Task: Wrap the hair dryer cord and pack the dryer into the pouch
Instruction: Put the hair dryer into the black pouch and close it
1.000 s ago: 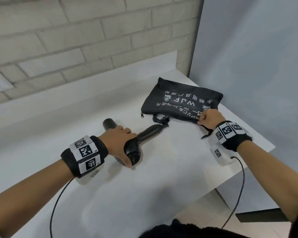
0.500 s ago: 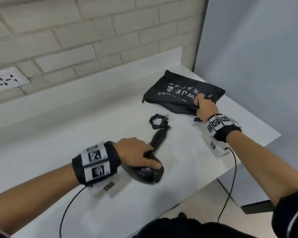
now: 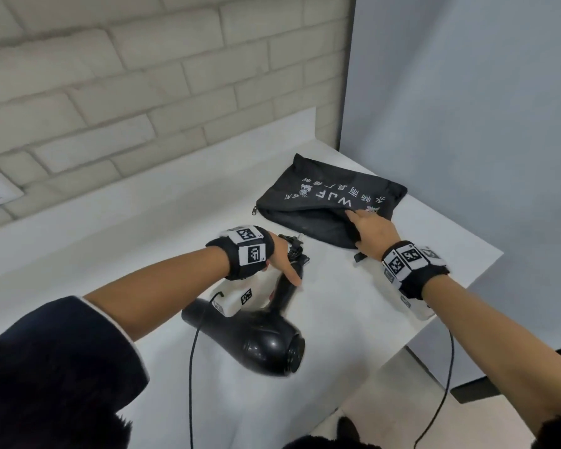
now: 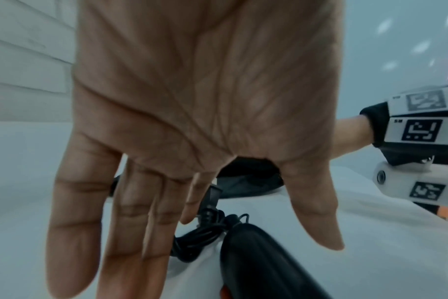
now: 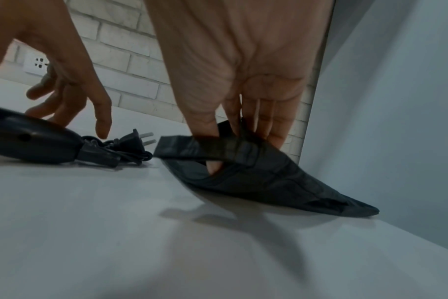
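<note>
Opening the pouch mouth while the dryer waits

Our right hand point(image 5: 233, 85) pinches the pouch point(image 3: 308, 218) lip near the table's far right corner — lift it wide; our left hand point(image 4: 192, 121), fingers loose and released, hovers over the dryer point(image 3: 256, 338) handle beside its bundled cord point(image 5: 120, 149) — grip there next.

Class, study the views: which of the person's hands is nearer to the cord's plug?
Left. The left hand hovers open right above the plug; the right hand grips the pouch mouth beside it.

head: high, looking down | wrists: close, low | shared: cord bundle point(image 4: 202, 238)
</note>
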The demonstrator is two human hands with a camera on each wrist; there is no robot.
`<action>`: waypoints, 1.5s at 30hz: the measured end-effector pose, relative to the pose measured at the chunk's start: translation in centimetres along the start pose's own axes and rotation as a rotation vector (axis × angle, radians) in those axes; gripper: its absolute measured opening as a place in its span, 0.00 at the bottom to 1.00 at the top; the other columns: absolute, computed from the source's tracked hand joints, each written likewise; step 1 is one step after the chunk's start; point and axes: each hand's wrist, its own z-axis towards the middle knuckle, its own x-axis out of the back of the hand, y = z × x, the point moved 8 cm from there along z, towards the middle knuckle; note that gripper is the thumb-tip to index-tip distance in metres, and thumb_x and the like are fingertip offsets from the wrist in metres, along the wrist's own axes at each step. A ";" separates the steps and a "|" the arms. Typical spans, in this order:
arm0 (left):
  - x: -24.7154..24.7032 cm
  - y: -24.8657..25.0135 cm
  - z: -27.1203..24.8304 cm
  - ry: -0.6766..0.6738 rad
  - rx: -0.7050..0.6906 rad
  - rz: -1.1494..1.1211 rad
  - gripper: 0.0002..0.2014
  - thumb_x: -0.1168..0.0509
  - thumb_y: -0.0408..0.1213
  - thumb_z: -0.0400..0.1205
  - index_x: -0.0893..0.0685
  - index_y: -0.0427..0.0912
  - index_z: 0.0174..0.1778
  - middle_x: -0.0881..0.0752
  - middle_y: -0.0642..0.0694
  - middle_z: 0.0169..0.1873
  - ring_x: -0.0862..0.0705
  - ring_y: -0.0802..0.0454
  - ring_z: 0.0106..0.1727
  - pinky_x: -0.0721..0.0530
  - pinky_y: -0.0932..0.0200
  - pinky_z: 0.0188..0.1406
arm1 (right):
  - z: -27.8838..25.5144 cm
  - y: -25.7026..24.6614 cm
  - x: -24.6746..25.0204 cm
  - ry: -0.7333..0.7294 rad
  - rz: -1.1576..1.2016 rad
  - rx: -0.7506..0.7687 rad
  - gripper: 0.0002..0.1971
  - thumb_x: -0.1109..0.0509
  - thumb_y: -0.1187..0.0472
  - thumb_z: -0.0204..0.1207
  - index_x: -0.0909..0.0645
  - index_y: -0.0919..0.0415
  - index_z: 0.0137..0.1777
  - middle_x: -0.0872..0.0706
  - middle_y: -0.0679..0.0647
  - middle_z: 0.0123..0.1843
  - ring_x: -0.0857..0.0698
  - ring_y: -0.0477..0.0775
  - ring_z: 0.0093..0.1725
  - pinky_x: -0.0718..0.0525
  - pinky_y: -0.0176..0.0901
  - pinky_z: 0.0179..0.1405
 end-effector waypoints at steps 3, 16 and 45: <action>0.2 0.8 0.6 0.020 -0.010 0.073 0.39 0.31 0.59 0.72 0.29 0.34 0.69 0.15 0.40 0.49 0.18 0.44 0.52 0.22 0.56 0.51 | 0.0 0.2 -0.3 -0.004 0.044 0.012 0.39 0.33 0.70 0.72 0.47 0.59 0.80 0.37 0.57 0.80 0.28 0.63 0.72 0.22 0.54 0.63; -1.7 0.5 3.6 -0.054 0.029 -0.356 0.17 0.22 0.38 0.68 0.25 0.35 0.37 0.17 0.42 0.31 0.17 0.53 0.17 0.11 0.54 0.33 | 0.6 1.1 -1.5 -0.014 0.119 0.008 0.43 0.35 0.72 0.72 0.54 0.54 0.82 0.51 0.49 0.85 0.26 0.61 0.68 0.21 0.50 0.53; 4.3 9.1 4.4 0.036 -0.084 0.043 0.29 0.33 0.40 0.78 0.31 0.29 0.71 0.22 0.35 0.68 0.20 0.42 0.55 0.21 0.59 0.47 | -1.2 0.3 -0.6 -0.018 0.278 0.209 0.48 0.39 0.78 0.66 0.56 0.51 0.82 0.56 0.44 0.85 0.19 0.60 0.63 0.23 0.43 0.36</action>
